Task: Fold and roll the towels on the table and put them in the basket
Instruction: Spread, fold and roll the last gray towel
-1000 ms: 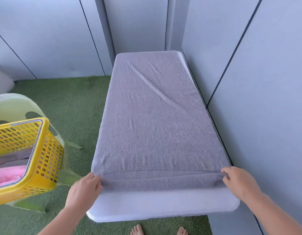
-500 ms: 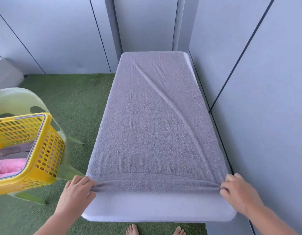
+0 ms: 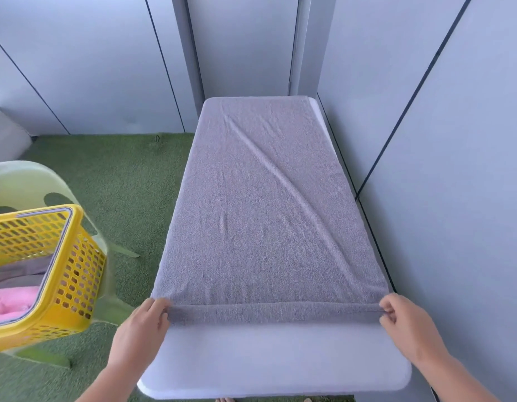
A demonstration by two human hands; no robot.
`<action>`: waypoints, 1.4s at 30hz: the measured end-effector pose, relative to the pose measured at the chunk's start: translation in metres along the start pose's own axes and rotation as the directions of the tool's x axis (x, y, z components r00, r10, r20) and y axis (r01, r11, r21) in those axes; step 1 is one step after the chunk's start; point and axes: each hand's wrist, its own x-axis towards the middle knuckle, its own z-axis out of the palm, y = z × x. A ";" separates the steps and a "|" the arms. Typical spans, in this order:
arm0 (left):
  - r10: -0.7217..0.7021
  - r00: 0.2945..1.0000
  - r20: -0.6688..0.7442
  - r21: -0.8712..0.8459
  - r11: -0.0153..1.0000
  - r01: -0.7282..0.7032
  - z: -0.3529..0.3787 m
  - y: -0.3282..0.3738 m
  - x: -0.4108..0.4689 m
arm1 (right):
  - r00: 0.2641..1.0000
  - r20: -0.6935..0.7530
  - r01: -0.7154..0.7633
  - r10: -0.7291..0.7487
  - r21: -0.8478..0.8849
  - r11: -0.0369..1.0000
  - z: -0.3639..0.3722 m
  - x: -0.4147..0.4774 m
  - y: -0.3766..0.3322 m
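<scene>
Yellow perforated basket is seen at 9 o'clock, resting on a pale green plastic chair; a pink towel and a grey cloth already lie inside it. At 7 o'clock the left hand is curled over the left end of the rolled edge, which is pinched between thumb and fingers. The grey towel is spread lengthwise over the white table, from the centre out to 12 o'clock. At 5 o'clock the right hand pinches the right end of the same edge.

Compared with one second ago, the loosely turned near hem has been tightened into a narrower, firmer band. More bare table is exposed between that band and the near rim. The diagonal crease has been drawn longer, and it now reaches the near right corner.

It is judged that the rolling stage has just begun on this towel. Most of its length remains flat and is yet to be wound toward 12 o'clock. Uneven tension at the two ends may cause a skewed roll.
</scene>
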 end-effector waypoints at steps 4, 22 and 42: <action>0.166 0.985 0.035 0.068 0.983 -0.168 0.008 -0.017 -0.004 | 0.984 -0.057 0.156 -0.170 -0.197 0.968 0.017 -0.002 0.015; 0.072 0.995 -0.075 0.130 0.990 -0.062 -0.007 -0.008 0.030 | 0.993 0.106 0.067 -0.053 -0.133 0.989 -0.007 0.034 -0.002; 0.208 0.978 0.004 0.186 0.961 -0.206 -0.006 -0.016 0.036 | 0.979 0.136 0.180 -0.152 -0.229 0.957 -0.007 0.051 0.007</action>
